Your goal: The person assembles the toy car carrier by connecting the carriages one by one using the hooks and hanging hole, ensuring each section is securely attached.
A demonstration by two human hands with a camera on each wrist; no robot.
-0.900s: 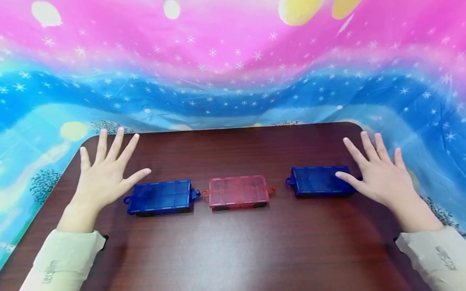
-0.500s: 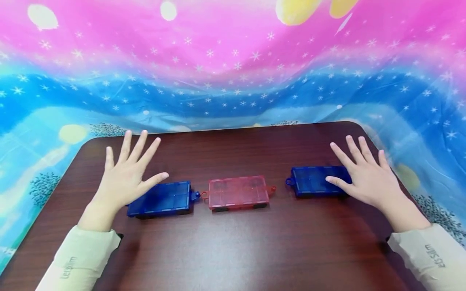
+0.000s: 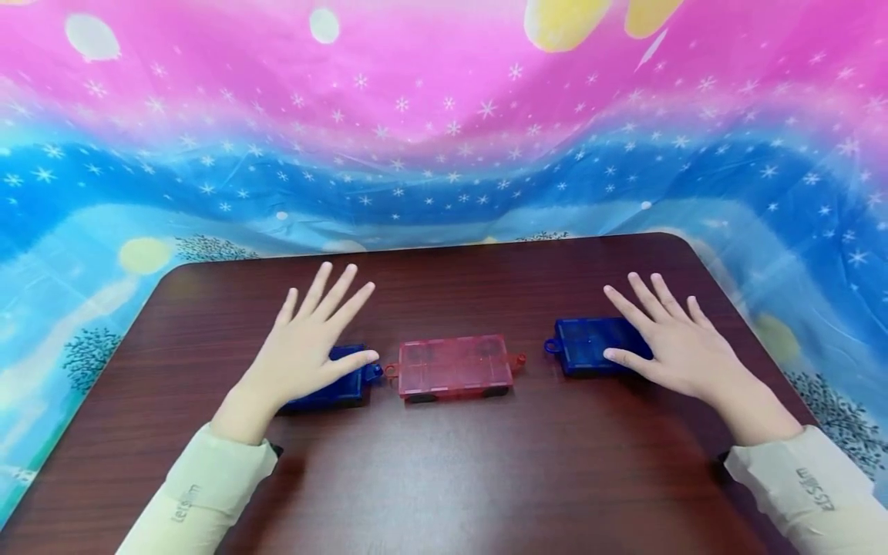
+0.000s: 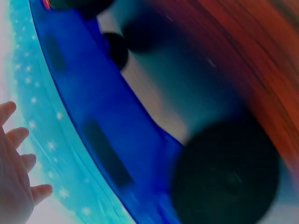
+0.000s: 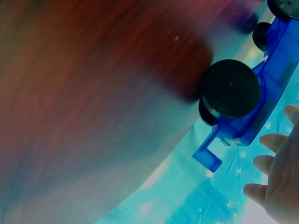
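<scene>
My left hand [image 3: 301, 351], fingers spread straight, is over a see-through blue toy car base [image 3: 340, 395] and hides most of it. The left wrist view shows that base's blue side [image 4: 88, 79] and a large black wheel [image 4: 226, 172]. Spread likewise, my right hand [image 3: 683, 351] covers the right end of a second blue car base [image 3: 590, 339]. Its black wheel [image 5: 231, 88] and blue hook [image 5: 208, 159] appear in the right wrist view. Between them stands a clear red car base [image 3: 454, 366]. Its left ring lies close to the left base's hook; whether they are linked I cannot tell.
All three bases stand in a row on a dark brown wooden table [image 3: 444, 478]. A gap separates the red base from the right blue one. Behind the table hangs a pink and blue cloth [image 3: 416, 146] with snowflakes.
My left hand has moved right, from beside the left blue base to over it. My right hand has moved a little left over the right blue base. The bases have not moved.
</scene>
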